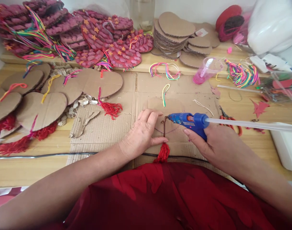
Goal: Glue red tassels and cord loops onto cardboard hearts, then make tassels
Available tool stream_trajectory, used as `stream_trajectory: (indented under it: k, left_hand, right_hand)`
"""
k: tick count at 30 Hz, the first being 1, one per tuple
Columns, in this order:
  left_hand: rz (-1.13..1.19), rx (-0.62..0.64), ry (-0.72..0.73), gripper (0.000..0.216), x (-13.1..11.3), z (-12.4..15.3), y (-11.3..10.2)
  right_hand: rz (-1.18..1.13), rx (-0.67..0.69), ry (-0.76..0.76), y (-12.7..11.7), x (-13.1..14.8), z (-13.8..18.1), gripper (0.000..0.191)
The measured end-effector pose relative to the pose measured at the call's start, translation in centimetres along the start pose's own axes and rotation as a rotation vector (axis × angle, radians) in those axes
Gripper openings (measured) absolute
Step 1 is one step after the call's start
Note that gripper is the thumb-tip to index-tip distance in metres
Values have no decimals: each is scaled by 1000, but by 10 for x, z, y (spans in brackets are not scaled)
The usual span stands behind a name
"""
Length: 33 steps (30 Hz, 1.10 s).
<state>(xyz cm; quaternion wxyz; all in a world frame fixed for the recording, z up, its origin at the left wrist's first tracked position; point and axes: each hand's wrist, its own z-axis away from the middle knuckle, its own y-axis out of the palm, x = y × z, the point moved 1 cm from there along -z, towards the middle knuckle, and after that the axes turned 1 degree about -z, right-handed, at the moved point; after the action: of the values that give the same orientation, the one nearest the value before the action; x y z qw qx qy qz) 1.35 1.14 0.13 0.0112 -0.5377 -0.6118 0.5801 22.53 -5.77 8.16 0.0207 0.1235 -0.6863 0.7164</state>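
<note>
My right hand [217, 140] is wrapped round a blue hot glue gun [187, 120]. A long translucent glue stick [251, 123] sticks out of its back. The nozzle is just above a dark cord with a looped top, which runs down to a red tassel [163, 152]. My left hand [142, 131] lies spread on a heart-shaped piece of cardboard [176, 107]. Its thumb touches the cord just above the tassel, and its fingertips are beside the cord's upper end. Above the heart lies a looped yellow and green cord [165, 95].
Cardboard hearts with cords and tassels [42, 107] lie on the left. Decorated pink pieces [122, 52] and stacked cardboard cutouts [175, 27] fill the back shelf. A plastic cup [203, 72], orange-handled pliers [232, 123] and cord bundle [243, 73] are on the right. A black cable [52, 155] crosses the front.
</note>
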Motion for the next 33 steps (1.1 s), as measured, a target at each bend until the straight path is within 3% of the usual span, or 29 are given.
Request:
stream_trajectory:
  k: [4,10,19,24,33]
  left_hand:
    - [-1,4,-6,78,0,-1,0]
    - [-11,-9,4,79,0,0,0]
    - [-22,5,-5,77,-1,0,-1]
    - [-32,3,4,79,0,-1,0]
    - [-24,3,3,80,-1,0,0]
  right_hand:
    - [-52,42,24,-6,-3,-3,41]
    - [-209,4,174,-17,-12,5,52]
    - [-778,273,528,13,-7,22,53]
    - [-1046,270,600,23,-8,17,43]
    - [-1163,245,671,32,-9,13,41]
